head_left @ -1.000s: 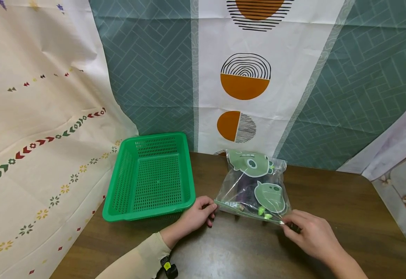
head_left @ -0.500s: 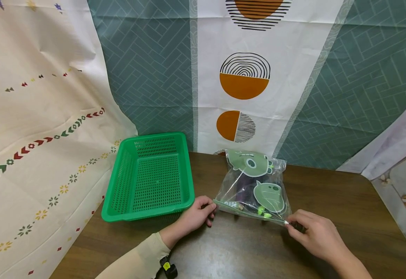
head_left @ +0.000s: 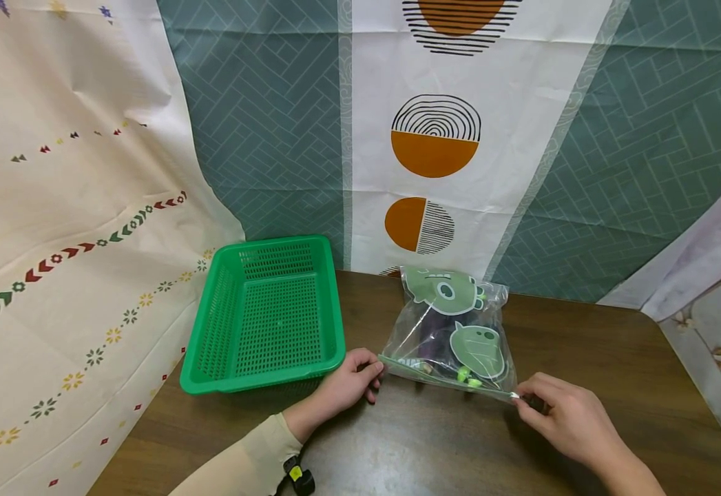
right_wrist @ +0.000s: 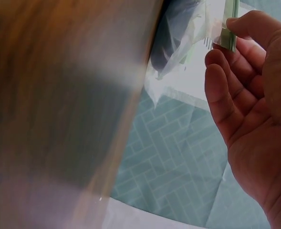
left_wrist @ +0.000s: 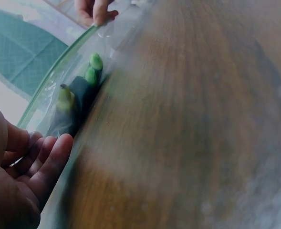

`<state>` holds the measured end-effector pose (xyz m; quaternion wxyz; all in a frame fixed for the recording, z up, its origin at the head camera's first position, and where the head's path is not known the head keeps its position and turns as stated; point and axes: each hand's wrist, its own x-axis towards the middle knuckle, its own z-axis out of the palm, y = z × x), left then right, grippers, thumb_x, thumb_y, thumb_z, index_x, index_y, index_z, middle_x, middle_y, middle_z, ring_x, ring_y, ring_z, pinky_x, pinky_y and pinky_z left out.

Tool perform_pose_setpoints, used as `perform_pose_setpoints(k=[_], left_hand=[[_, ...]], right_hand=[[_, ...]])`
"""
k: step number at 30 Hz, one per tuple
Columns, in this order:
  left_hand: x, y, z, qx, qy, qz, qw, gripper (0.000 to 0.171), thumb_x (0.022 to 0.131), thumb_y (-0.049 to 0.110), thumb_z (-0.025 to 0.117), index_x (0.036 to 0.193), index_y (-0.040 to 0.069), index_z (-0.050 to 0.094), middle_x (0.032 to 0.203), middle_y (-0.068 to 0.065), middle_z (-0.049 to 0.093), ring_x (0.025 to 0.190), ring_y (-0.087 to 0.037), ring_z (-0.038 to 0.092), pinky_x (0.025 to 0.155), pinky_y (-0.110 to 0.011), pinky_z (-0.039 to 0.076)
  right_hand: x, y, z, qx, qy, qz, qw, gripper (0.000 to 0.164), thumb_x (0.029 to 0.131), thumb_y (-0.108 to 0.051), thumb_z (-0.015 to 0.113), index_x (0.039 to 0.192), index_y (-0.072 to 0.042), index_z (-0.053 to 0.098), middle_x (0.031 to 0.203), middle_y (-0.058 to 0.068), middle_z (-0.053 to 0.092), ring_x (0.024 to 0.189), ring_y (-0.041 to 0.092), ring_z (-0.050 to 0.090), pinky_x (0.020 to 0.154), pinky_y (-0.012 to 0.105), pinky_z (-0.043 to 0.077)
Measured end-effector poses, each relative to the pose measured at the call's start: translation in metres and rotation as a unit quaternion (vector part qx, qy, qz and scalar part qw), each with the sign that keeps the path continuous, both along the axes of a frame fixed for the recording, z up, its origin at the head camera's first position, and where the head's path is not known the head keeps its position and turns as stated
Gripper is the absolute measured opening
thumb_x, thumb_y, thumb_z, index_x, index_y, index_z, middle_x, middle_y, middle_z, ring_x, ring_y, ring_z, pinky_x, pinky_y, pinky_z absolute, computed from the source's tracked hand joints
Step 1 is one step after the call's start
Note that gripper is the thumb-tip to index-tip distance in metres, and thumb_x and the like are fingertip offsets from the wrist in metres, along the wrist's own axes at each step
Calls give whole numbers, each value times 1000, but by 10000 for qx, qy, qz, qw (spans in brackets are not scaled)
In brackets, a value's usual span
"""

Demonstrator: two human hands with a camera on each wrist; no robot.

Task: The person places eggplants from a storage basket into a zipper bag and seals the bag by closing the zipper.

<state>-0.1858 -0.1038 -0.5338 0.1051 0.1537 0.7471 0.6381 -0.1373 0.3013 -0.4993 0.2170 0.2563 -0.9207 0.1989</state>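
A clear zip bag (head_left: 422,337) with green cartoon prints lies on the table, its green zip edge toward me. Through the plastic show dark purple items with green tips (left_wrist: 66,102), which look like toy eggplants. My left hand (head_left: 350,379) pinches the left end of the zip edge between thumb and fingers. At the right end of that edge, my right hand (head_left: 561,413) pinches the corner; in the right wrist view its thumb and forefinger hold the green zip strip (right_wrist: 230,28), the other fingers loosely curled. The strip is stretched between both hands.
A green plastic basket (head_left: 264,382) with perforated walls stands left of the bag, close to my left forearm. The brown wooden table (head_left: 434,448) ends at a patterned curtain (head_left: 273,138) behind. Light cloth hangs at the left and right sides.
My right hand has slid a little to the right along the zip edge, out to the bag's corner. The left hand and the basket have stayed in place.
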Motion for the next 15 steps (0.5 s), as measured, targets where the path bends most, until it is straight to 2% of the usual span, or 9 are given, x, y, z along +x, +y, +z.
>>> perform_pose_setpoints(k=[7,15], left_hand=[[0,0,-3,-56,-20,-3,10000,23,113,6,59,102,-13,66,85,-16,65,58,-20,66,59,-29,61],[-1,0,-3,-52,2,-10,10000,23,114,7,59,103,-12,66,85,-16,66,58,-20,66,60,-29,62]], right_hand=[[0,4,-1,-67,49,48,10000,38,74,-7,97,91,-34,76,87,-30,60,69,-5,54,59,12,41],[-1,9,1,-140,104,57,9998,42,72,-5,97,91,-35,74,87,-30,59,69,-5,55,59,12,42]])
